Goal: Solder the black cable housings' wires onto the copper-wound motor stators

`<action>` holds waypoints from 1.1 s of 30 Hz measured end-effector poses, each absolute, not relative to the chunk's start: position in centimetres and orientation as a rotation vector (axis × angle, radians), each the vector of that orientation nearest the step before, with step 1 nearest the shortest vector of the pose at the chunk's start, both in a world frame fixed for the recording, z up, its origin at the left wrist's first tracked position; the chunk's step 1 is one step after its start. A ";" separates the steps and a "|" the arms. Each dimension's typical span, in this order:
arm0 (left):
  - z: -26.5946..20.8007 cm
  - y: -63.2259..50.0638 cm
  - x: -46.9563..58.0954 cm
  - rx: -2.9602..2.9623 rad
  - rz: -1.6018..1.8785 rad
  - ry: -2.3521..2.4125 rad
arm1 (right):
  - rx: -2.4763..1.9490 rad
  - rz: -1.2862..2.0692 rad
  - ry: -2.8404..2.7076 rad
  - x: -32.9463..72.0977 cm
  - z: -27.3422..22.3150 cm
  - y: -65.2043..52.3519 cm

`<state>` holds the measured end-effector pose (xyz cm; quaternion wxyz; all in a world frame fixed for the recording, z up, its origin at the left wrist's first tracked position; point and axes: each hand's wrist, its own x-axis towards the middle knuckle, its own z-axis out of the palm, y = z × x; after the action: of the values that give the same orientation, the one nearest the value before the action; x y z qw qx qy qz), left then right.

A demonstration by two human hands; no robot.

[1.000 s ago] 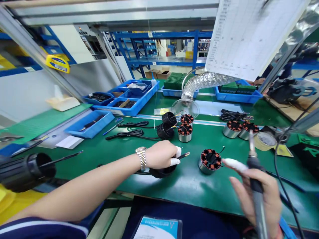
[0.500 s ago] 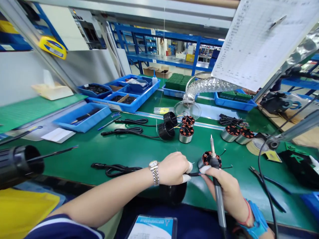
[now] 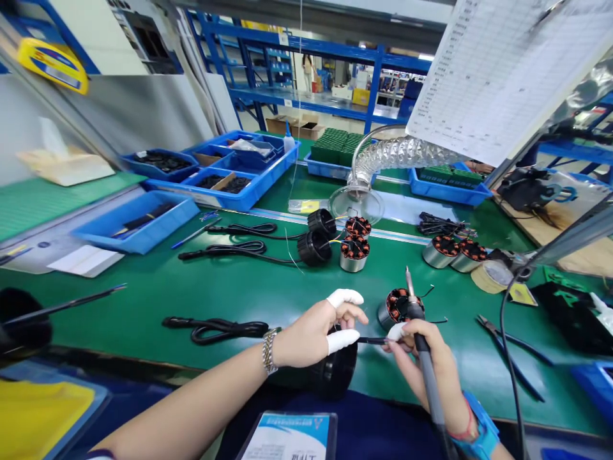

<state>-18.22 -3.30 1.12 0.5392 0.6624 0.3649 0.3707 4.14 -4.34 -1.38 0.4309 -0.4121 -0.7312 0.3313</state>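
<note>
My left hand (image 3: 306, 335), with white finger cots on thumb and index finger, has its fingers spread beside a thin black cable (image 3: 371, 340). In my right hand (image 3: 443, 364) a soldering iron (image 3: 426, 358) points up and away from me. Thumb and fingertips of that same hand pinch the cable's end. A round black housing (image 3: 338, 374) sits below my left hand at the table edge. Just beyond my right fingertips stands a motor stator (image 3: 396, 306) with copper windings in a silver case; two short black leads stick out to its right.
Coiled cords (image 3: 225, 329) lie to the left. Farther back are black caps (image 3: 315, 248) wired to stators (image 3: 354, 252), and a fume duct (image 3: 383, 153). Pliers (image 3: 512, 351) lie at right, near a hanging cord (image 3: 502, 313). Blue trays (image 3: 136, 220) line the back and left.
My left hand has opened from a closed grip near the cable, its fingers now spread. My right hand keeps the iron and cable end. The whole view has shifted slightly.
</note>
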 end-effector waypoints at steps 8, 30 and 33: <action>0.8 -1.4 -16.7 1.651 0.793 0.953 | -1.018 0.956 -1.696 4.0 -1.9 -4.3; 1.8 -1.4 -15.9 1.571 0.549 0.956 | -1.052 0.976 -1.607 2.3 -0.4 -4.5; 1.7 -1.3 -16.2 1.618 0.564 0.964 | -1.014 0.801 -1.713 3.0 -0.5 -4.6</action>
<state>-16.17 -1.31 1.73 0.5547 0.6848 0.4079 0.2386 2.96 -4.63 -0.48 0.4774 -0.4152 -0.7015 0.3280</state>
